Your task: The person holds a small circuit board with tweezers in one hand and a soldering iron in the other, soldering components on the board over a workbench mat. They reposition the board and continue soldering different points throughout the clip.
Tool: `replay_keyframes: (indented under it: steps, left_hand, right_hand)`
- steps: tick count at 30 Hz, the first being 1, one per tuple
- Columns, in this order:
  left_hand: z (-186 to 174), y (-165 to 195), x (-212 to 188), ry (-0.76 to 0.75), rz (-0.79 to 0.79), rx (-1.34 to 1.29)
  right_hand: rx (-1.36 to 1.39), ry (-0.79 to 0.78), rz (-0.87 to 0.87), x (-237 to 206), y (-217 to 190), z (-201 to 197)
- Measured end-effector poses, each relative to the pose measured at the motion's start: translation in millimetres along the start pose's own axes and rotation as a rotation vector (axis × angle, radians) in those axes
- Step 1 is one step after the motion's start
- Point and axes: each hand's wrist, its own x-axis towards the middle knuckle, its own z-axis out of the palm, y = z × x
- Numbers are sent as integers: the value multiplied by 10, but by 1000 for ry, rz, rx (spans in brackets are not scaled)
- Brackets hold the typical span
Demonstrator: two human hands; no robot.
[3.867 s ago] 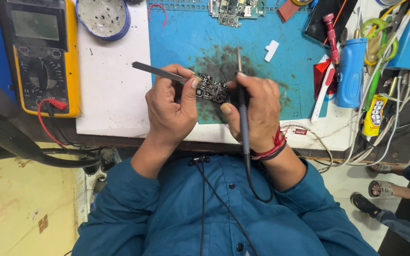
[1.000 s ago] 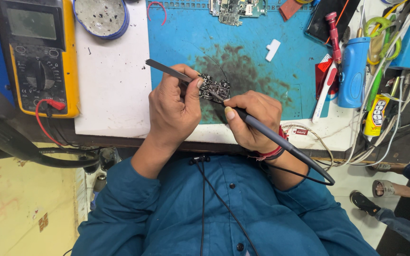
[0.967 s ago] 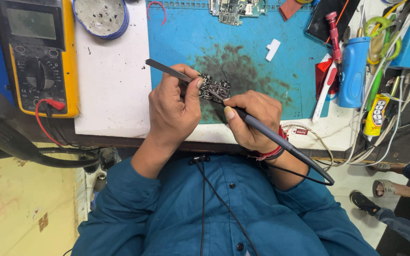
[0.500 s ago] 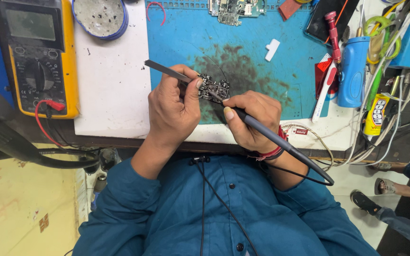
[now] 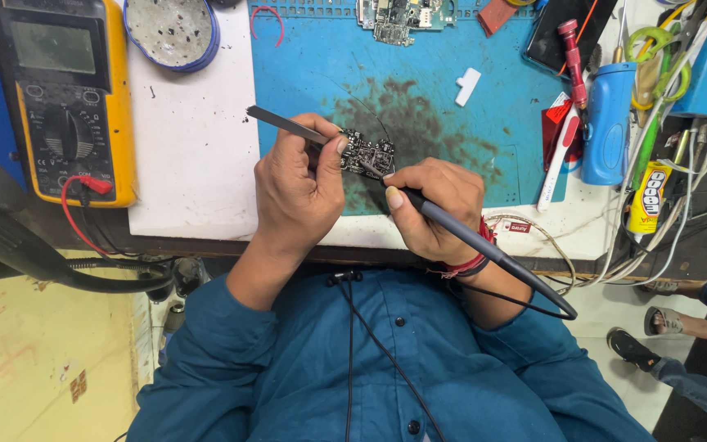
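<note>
A small dark circuit board (image 5: 367,152) rests on the stained blue work mat (image 5: 419,90). My left hand (image 5: 298,187) grips metal tweezers (image 5: 281,124) whose tips meet the board's left edge. My right hand (image 5: 434,209) holds a black soldering iron (image 5: 484,250) like a pen, its tip touching the middle of the board. The iron's cable loops back past my right wrist, which wears a red thread band.
A yellow multimeter (image 5: 63,98) with a red lead lies at the left, a round tin (image 5: 171,31) beyond it. Another circuit board (image 5: 407,16) sits at the top. A blue bottle (image 5: 607,123), a glue tube (image 5: 648,196), tools and wires crowd the right. Someone's feet (image 5: 664,327) show lower right.
The soldering iron, earlier held upright beside the board, is tilted down with its tip on the board. The tweezers have shifted slightly up. Over the last second almost nothing moved.
</note>
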Motion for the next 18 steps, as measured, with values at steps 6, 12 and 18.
replay_keyframes:
  steps: [6, 12, 18]
  left_hand:
    - [-12, -3, -5, -3, 1, 14]
    - [-1, -5, -4, 3, 3, 13]
    - [0, -6, -2, -1, 6, 14]
  right_hand:
    - [-1, -3, 3, 2, -4, 0]
    - [-6, -4, 6, 1, -10, -3]
    - [-8, -4, 1, 3, -10, -4]
